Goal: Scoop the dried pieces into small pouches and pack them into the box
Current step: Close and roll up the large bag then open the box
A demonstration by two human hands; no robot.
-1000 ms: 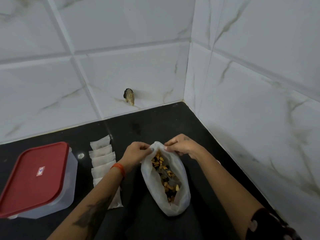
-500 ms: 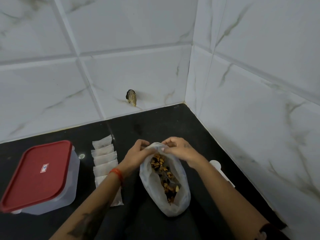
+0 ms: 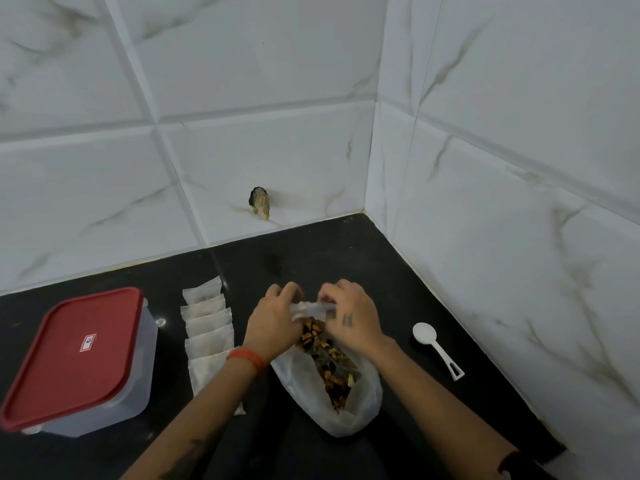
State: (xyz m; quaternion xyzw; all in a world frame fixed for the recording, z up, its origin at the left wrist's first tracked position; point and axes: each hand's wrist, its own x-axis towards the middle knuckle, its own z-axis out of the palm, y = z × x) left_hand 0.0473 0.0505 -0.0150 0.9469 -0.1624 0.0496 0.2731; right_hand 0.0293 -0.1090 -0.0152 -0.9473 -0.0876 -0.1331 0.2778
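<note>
Both hands — left (image 3: 273,320), right (image 3: 349,315) — now pinch the bag (image 3: 346,400) mouth together — scoop (image 3: 437,348) still untouched.

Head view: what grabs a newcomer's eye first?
Both hands, left hand and right hand, pinch the mouth of a clear plastic bag of dried pieces at centre on the black counter. At left stands the red-lidded box, beside a row of white pouches. A white spoon lies at right.
</note>
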